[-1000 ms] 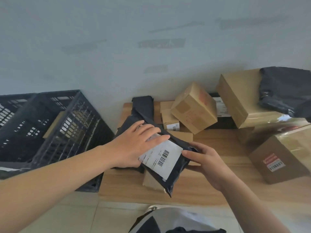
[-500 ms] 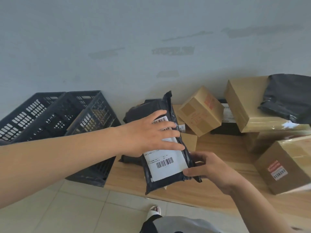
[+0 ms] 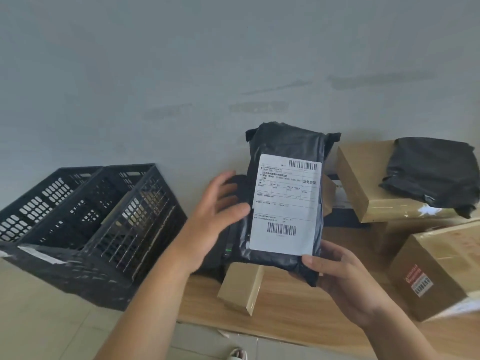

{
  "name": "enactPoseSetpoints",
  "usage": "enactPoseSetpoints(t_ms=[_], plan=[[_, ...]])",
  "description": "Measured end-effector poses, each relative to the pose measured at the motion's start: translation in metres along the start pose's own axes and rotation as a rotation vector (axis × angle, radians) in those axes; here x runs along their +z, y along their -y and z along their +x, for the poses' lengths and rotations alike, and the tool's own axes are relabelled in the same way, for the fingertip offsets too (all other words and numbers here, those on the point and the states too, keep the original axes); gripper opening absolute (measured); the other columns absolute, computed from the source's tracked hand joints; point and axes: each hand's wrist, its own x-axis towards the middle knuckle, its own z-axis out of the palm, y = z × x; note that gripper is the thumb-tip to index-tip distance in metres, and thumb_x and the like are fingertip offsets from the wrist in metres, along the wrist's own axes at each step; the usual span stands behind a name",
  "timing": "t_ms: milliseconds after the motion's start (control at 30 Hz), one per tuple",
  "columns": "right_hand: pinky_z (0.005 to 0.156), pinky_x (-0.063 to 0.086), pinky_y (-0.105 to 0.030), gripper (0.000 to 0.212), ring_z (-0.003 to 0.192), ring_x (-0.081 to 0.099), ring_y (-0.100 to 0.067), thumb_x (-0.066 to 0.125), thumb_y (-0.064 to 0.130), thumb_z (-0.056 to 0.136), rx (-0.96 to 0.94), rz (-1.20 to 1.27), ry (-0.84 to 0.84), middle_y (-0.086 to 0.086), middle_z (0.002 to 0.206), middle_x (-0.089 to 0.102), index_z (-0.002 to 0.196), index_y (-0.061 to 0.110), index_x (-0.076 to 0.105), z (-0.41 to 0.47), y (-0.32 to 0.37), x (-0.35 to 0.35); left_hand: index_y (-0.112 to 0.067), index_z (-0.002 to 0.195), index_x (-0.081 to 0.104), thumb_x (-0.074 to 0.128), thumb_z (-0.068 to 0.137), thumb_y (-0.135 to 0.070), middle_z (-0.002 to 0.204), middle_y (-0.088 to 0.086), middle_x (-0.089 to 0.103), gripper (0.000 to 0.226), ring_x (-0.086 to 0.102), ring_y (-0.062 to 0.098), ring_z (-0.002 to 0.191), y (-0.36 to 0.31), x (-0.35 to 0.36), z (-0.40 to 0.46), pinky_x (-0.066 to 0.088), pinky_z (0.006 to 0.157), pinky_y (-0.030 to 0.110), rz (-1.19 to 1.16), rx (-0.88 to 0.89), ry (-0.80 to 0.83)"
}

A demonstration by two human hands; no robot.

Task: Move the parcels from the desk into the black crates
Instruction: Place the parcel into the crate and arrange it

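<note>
Above the desk (image 3: 298, 315), black parcel (image 3: 285, 152) upright, right hand (image 3: 345, 279) fingers gripping it, left hand (image 3: 215, 216) fingers released alongside.

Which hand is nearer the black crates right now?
Left. The left hand is open beside the black mailer's left edge, just right of the black crates. The right hand grips the mailer's bottom right corner, farther from them.

Just one head cam here, looking forward and down at the wooden desk (image 3: 298, 318) from close up. Black crates (image 3: 85, 229) sit left of the desk, wall behind it, floor below.
</note>
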Motion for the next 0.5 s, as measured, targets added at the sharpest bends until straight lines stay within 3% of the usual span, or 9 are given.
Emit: enactPoseSetpoints(t_ms=[133, 333, 400, 500], plan=[[0.090, 0.062, -0.036, 0.050, 0.114, 0.072, -0.037, 0.084, 0.018, 0.072, -0.032, -0.009, 0.003, -0.017, 0.127, 0.073, 0.121, 0.016, 0.078, -0.004, 0.000, -0.003, -0.061, 0.142, 0.045, 0.086, 0.070, -0.047, 0.141, -0.019, 0.061, 0.084, 0.062, 0.003, 0.126, 0.023, 0.016, -0.019, 0.059, 0.093, 0.031, -0.080, -0.064, 0.035], [0.086, 0.063, -0.035, 0.047, 0.109, 0.074, -0.037, 0.088, 0.017, 0.070, -0.014, 0.000, -0.008, -0.018, 0.124, 0.075, 0.116, 0.016, 0.080, -0.013, 0.000, -0.003, -0.058, 0.139, 0.050, 0.088, 0.071, -0.035, 0.134, -0.014, 0.067, 0.082, 0.065, 0.010, 0.124, 0.030, 0.020, -0.029, 0.059, 0.094, 0.031, -0.105, -0.096, 0.048], [0.093, 0.062, -0.046, 0.053, 0.113, 0.071, -0.042, 0.090, 0.023, 0.066, -0.019, -0.017, -0.019, -0.018, 0.124, 0.074, 0.117, 0.017, 0.080, -0.017, 0.001, -0.004, -0.055, 0.141, 0.049, 0.089, 0.067, -0.036, 0.133, -0.013, 0.068, 0.086, 0.065, 0.012, 0.125, 0.032, 0.022, -0.030, 0.059, 0.095, 0.036, -0.107, -0.110, 0.039], [0.112, 0.040, -0.068, 0.058, 0.120, 0.060, -0.054, 0.090, 0.032, 0.065, -0.025, -0.058, -0.052, -0.022, 0.125, 0.072, 0.120, 0.018, 0.078, -0.024, 0.000, -0.009, -0.050, 0.145, 0.047, 0.089, 0.067, -0.030, 0.134, -0.008, 0.069, 0.090, 0.065, 0.017, 0.126, 0.036, 0.024, -0.033, 0.057, 0.100, 0.043, -0.126, -0.117, 0.065]])
